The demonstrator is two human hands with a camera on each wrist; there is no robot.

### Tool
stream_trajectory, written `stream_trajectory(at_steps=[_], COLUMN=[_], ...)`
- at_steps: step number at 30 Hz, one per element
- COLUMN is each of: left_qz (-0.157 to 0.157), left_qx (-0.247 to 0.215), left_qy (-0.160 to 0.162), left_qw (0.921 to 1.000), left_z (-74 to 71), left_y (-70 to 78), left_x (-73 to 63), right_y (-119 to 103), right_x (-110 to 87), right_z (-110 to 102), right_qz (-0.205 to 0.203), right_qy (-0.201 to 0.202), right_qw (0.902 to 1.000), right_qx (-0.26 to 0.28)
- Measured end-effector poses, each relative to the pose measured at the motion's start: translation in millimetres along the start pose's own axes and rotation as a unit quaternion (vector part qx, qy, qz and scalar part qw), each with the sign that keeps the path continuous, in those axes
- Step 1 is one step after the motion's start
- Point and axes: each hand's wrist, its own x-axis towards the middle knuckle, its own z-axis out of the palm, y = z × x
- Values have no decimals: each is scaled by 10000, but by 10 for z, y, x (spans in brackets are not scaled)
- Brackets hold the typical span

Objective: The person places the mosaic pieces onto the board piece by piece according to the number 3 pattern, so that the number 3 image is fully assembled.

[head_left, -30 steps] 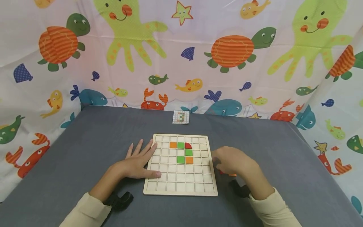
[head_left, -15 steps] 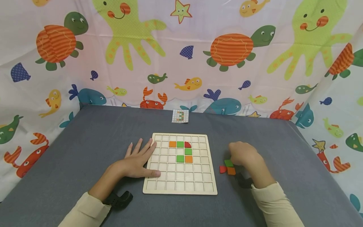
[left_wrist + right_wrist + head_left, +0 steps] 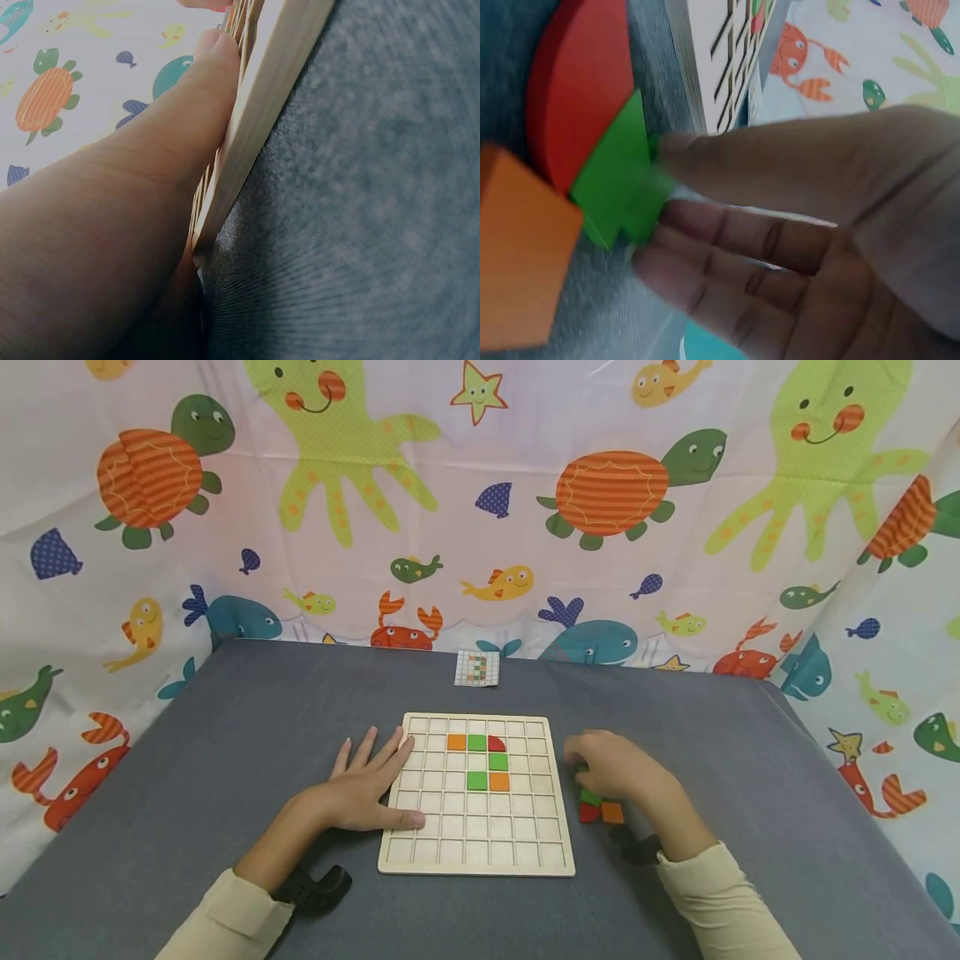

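Observation:
My left hand (image 3: 363, 797) lies with spread fingers on the left edge of a wooden grid board (image 3: 480, 857). To the board's right, my right hand (image 3: 618, 767) is low over a small group of tiles. In the right wrist view its thumb and fingertips pinch a green tile (image 3: 646, 217), partly blurred. Touching that is another green tile (image 3: 615, 169), with a rounded red tile (image 3: 581, 82) and an orange tile (image 3: 525, 255) beside it. Seated in the grid are an orange tile (image 3: 457, 742), a rounded red tile (image 3: 496, 743), a green tile (image 3: 498, 762) and several others.
Behind the board lies a small card (image 3: 477, 668) printed with a coloured grid pattern. Grey cloth (image 3: 315, 693) covers the table. A curtain (image 3: 450, 510) with sea animals hangs along the back and both sides.
My right hand moved right, past the loose tiles, then came back left over them. The green tile by the red one now sits further left. My left hand stayed still.

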Motion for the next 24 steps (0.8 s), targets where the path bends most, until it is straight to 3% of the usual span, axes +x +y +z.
stream_trajectory(at_steps=[14,24], left_qz=[-3,36], left_qx=[-6,1], left_qy=[1,59], left_qw=[10000,10000], left_z=[10,51], left_y=[0,-40], left_x=[8,27], right_y=[-45,-90], right_x=[30,28], right_z=[55,37], right_qz=[97,-278], right_qy=[-30,-29], right_qw=[9999,9995], right_qx=[41,175])
